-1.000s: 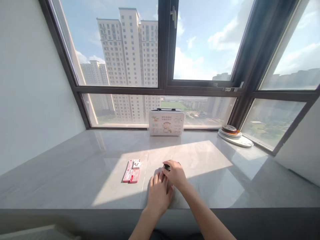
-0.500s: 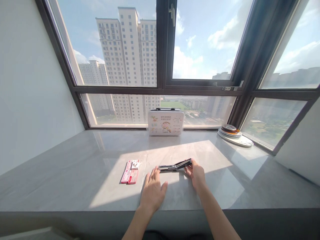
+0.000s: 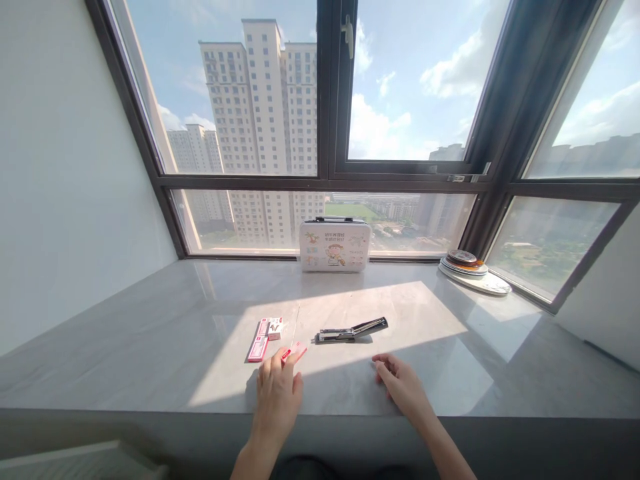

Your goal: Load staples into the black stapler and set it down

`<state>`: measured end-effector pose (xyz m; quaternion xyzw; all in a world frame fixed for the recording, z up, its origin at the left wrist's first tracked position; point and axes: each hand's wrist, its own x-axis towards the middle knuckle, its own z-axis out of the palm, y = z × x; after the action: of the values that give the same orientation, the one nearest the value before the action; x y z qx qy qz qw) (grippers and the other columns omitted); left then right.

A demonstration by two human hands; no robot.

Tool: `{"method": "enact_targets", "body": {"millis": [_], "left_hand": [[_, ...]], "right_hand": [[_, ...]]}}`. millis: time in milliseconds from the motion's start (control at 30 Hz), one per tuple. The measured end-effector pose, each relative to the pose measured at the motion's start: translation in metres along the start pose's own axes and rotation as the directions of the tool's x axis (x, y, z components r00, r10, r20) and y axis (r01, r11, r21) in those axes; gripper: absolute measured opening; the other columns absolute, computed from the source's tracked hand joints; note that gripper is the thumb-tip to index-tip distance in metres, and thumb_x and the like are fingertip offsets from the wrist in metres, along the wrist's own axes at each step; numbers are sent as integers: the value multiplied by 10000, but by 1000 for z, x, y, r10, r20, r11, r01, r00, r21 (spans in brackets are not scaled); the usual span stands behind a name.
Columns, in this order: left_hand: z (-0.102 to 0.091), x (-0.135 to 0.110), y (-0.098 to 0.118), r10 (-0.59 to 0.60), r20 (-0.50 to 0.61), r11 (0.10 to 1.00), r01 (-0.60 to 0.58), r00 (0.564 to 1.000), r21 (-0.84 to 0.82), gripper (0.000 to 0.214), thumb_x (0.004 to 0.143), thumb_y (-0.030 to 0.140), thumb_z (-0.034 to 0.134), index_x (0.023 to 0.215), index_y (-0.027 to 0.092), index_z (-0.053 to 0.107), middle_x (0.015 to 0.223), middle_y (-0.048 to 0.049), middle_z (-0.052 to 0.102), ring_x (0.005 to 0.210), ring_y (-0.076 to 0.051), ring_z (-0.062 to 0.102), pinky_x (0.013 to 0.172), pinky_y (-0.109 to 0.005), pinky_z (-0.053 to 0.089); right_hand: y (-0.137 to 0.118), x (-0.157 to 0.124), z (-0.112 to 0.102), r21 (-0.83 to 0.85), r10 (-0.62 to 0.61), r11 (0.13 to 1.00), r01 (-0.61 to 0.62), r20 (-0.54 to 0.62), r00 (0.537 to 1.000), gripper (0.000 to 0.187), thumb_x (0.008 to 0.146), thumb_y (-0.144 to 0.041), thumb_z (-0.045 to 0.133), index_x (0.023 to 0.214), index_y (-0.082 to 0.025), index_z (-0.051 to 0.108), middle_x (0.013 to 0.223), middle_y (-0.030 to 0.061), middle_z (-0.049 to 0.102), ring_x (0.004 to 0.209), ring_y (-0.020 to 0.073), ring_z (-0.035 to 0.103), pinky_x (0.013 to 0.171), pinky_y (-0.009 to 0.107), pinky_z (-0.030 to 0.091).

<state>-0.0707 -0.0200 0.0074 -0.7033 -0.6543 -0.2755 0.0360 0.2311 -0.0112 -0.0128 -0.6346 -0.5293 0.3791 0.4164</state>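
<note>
Fingertips of the left hand [image 3: 277, 387] meet the near side of a small red-and-clear box [image 3: 296, 351], the thumb set apart from it; from my end I cannot tell whether they are closed on it or only resting there. That box sits at a slant, near the middle of the sunlit patch on the grey marbled ledge [image 3: 125, 347].

Going from the left, I see two red-and-white cartons [image 3: 258, 349] lying end to end, with a small white carton [image 3: 275, 327] just beside the far one. Right of these, beyond the left hand, a white carry case [image 3: 335, 247] with a cartoon print stands upright at the far edge by the window. Nearer to me, a black stapler [image 3: 340, 335] lies folded open in the sun, its right part tilted up. Right of it and nearer, the right hand [image 3: 400, 383] has its fingers loosely curled; I cannot tell whether their tips meet. At far right, I have a stack of plates [image 3: 463, 265] in the window corner.
</note>
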Motion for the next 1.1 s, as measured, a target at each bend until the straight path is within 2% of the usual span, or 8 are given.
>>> {"method": "enact_targets", "body": {"millis": [133,267,333,433,567,767,967,1100], "left_hand": [[-10,13,22,215,199,931,-139,956,-338,340,900,133,531,1144,323,669,1205,0,692,1146,-199,602,982,-328,475],[-11,30,39,321,229,839,-164,919,-518,325,840,179,605,1131,300,685,1099,5,717,1040,-194,637,924,-297,490],[-7,35,39,308,233,823,-136,922,-552,332,825,198,620,1136,288,694,1106,1,714,1026,-192,646,925,-295,495],[-1,37,34,257,249,819,-74,934,-569,367,819,231,641,1179,284,688,1102,-2,706,1002,-189,657,932,-303,504],[1,36,30,206,297,817,3,932,-577,503,802,292,692,1302,288,635,1188,-22,684,1010,-196,667,959,-320,513],[3,36,29,204,277,823,-11,939,-569,485,785,309,731,1264,281,660,1186,-31,683,1023,-207,666,966,-331,517],[7,34,23,159,219,834,-12,963,-552,395,803,290,710,1197,278,681,1144,-27,698,969,-205,659,927,-339,520],[11,33,22,144,187,837,-19,972,-547,408,803,281,696,1210,278,673,1122,-32,698,955,-205,649,923,-338,506]], "right_hand": [[-17,8,25,17,44,999,-50,233,971,404,957,-536,451,1049,-192,643,674,-3,687,332,89,436,364,223,270],[-29,19,42,-44,27,999,-15,274,961,345,964,-466,499,790,-186,600,502,-40,561,342,73,377,394,205,232],[-32,24,43,-56,15,998,0,265,964,325,944,-412,553,713,-186,579,466,-42,532,365,74,391,411,200,245],[-33,28,43,-68,7,998,12,266,964,377,973,-428,508,682,-194,558,449,-39,524,348,81,381,404,211,242],[-35,30,46,-69,-19,997,36,232,973,306,941,-462,593,790,-197,582,482,-50,548,388,83,418,428,200,263],[-39,36,51,-73,-13,997,34,266,964,318,884,-447,661,705,-192,596,498,-43,551,407,76,404,436,204,269],[-31,42,24,-158,54,987,-15,244,968,362,899,-480,616,675,-198,584,455,-46,498,372,91,367,415,232,240],[-31,44,6,-260,29,966,11,150,988,325,856,-440,684,673,-178,623,507,-15,558,469,112,464,478,233,277]]}}
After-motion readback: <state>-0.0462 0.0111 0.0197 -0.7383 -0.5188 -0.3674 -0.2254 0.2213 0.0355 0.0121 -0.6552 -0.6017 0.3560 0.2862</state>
